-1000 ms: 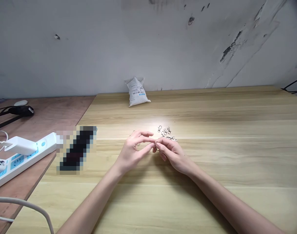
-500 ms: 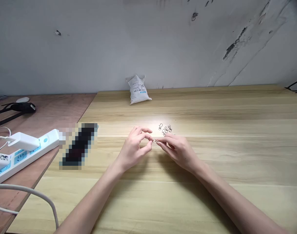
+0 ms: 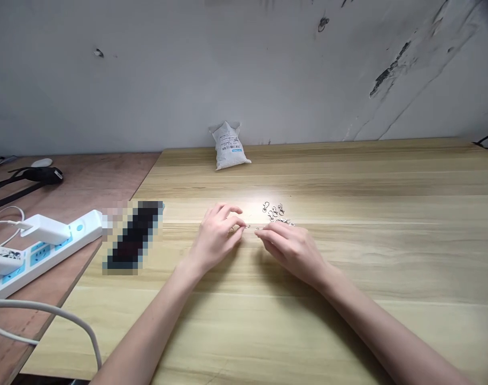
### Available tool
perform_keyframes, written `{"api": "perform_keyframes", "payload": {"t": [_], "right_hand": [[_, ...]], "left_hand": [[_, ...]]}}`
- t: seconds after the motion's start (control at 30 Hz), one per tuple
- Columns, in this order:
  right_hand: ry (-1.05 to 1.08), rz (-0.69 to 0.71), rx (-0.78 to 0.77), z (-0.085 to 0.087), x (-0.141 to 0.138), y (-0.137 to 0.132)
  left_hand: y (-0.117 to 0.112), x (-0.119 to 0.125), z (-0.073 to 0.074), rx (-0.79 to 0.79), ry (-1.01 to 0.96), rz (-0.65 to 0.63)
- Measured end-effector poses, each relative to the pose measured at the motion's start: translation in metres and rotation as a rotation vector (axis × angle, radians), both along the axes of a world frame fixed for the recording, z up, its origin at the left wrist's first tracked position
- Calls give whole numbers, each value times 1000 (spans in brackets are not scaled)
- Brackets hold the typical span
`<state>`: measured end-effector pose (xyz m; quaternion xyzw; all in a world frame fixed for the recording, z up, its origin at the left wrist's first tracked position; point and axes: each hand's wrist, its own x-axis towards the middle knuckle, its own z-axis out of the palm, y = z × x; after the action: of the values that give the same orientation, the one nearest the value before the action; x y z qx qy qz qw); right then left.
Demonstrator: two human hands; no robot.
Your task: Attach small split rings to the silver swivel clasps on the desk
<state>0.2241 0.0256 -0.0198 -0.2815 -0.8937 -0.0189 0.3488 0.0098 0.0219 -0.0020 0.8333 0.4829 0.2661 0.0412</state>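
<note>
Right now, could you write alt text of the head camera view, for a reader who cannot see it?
A person's left hand and right hand face each other low over a wooden table, tiny metal pieces at their fingertips. Small metal clasps lie just beyond the right hand; farther back, a white packet sits near the wall.

At least five clasps, two hands, one packet
</note>
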Motion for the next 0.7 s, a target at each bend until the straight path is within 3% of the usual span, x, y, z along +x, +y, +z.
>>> {"api": "perform_keyframes", "payload": {"t": [0.13, 0.23, 0.33, 0.43, 0.6, 0.7], "right_hand": [[-77, -96, -40, -6, 11, 15], [-113, -77, -103, -8, 11, 17], [-100, -90, -152, -10, 9, 15], [-154, -186, -178, -12, 5, 14], [-265, -422, -323, -19, 3, 22], [-307, -374, -396, -20, 5, 26]], "left_hand": [[8, -20, -3, -24, 95, -58], [7, -28, -8, -74, 34, -40], [4, -24, -19, -95, -9, 60], [6, -15, -30, -131, 80, 165], [17, -9, -38, -193, 99, 136], [22, -12, -38, -179, 59, 87]]}}
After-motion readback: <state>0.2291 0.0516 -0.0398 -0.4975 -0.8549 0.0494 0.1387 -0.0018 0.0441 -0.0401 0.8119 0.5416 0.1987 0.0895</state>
